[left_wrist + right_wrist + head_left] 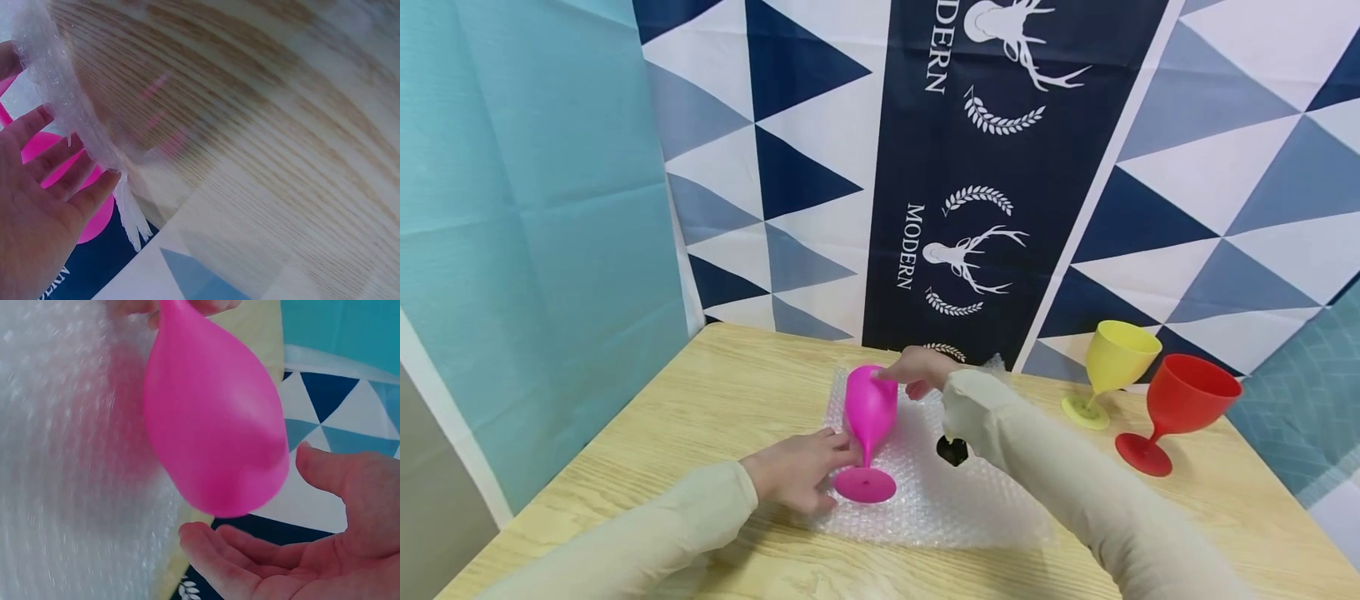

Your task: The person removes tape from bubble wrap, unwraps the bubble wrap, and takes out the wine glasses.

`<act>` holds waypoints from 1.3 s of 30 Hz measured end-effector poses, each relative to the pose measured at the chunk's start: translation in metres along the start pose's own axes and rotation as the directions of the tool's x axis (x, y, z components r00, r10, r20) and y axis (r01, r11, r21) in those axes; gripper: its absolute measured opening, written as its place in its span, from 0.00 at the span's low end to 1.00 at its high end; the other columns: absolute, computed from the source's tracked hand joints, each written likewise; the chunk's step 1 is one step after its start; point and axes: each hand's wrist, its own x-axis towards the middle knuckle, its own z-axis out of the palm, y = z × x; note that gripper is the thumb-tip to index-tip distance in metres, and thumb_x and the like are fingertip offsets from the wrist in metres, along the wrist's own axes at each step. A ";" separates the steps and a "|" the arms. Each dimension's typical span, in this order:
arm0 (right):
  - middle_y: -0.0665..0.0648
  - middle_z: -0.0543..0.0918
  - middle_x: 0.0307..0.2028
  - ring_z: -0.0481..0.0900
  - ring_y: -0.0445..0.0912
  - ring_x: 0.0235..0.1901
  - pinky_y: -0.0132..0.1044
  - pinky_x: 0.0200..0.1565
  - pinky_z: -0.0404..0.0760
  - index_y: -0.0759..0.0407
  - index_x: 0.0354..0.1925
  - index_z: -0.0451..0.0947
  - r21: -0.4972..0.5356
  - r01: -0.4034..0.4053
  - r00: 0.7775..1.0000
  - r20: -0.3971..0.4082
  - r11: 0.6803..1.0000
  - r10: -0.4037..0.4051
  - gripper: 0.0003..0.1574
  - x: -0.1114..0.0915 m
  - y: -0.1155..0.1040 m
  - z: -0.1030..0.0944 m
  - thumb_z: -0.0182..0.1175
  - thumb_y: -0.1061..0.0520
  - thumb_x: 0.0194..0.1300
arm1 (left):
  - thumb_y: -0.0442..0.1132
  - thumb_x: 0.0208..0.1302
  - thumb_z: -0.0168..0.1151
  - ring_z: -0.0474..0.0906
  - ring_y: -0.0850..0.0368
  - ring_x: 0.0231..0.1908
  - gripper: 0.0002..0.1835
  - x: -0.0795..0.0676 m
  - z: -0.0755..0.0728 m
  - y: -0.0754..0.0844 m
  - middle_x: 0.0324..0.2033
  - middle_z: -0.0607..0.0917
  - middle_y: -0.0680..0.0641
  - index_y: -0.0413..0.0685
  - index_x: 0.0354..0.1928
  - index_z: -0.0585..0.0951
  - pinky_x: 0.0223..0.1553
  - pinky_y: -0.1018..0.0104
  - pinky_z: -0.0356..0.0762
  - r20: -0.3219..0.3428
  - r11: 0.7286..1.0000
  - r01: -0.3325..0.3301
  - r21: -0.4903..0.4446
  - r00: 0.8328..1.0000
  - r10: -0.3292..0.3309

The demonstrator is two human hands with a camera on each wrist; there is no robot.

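Note:
A bright pink plastic goblet (pixel 871 408) lies on its side on a sheet of bubble wrap (pixel 925 508), its round foot toward me. My left hand (pixel 801 471) is beside the goblet's stem, and its fingertips (pixel 100 187) meet the wrap's left edge in the left wrist view. At the far end, my right hand (pixel 921 369) is by the goblet's rim. The right wrist view shows that hand's thumb (pixel 319 469) and fingers spread around the mouth of the bowl, with a gap between hand and cup.
On the right of the wooden table (pixel 700 417) stand a yellow goblet (pixel 1116 358) and a red goblet (pixel 1187 400), both upright. A patterned cloth (pixel 805 167) hangs behind the table. A small black object (pixel 952 450) shows beside the right sleeve.

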 end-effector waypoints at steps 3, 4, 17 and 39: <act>0.68 0.75 0.60 0.78 0.62 0.55 0.47 0.56 0.80 0.69 0.61 0.69 0.061 -0.015 0.999 0.041 0.998 0.013 0.39 0.004 0.000 0.005 0.58 0.41 0.65 | 0.48 0.49 0.67 0.72 0.61 0.52 0.33 0.000 0.001 0.000 0.53 0.75 0.55 0.58 0.61 0.73 0.59 0.64 0.74 0.009 1.000 0.010 0.007 1.000 -0.010; 0.68 0.74 0.60 0.78 0.63 0.55 0.48 0.57 0.79 0.68 0.62 0.69 0.078 -0.021 0.999 0.045 0.997 0.018 0.40 0.006 0.000 0.006 0.57 0.40 0.65 | 0.48 0.49 0.67 0.72 0.61 0.52 0.33 0.000 0.002 0.000 0.54 0.75 0.55 0.58 0.61 0.73 0.59 0.64 0.74 0.008 1.000 0.010 0.008 1.000 -0.010; 0.68 0.73 0.58 0.78 0.59 0.54 0.50 0.59 0.77 0.70 0.62 0.65 0.377 -0.147 0.984 0.146 0.914 0.098 0.44 0.023 0.009 0.017 0.62 0.41 0.62 | 0.49 0.48 0.66 0.72 0.62 0.47 0.32 0.003 0.006 -0.001 0.51 0.74 0.55 0.56 0.60 0.74 0.55 0.67 0.76 -0.019 0.999 -0.022 0.037 1.000 0.023; 0.69 0.69 0.58 0.73 0.62 0.56 0.50 0.53 0.82 0.64 0.66 0.58 0.616 -0.256 0.955 0.279 0.745 0.097 0.52 0.042 0.027 0.018 0.67 0.38 0.55 | 0.51 0.50 0.66 0.73 0.60 0.53 0.33 0.000 0.003 -0.006 0.55 0.75 0.54 0.56 0.61 0.73 0.55 0.65 0.76 -0.044 0.998 -0.040 0.043 0.998 0.042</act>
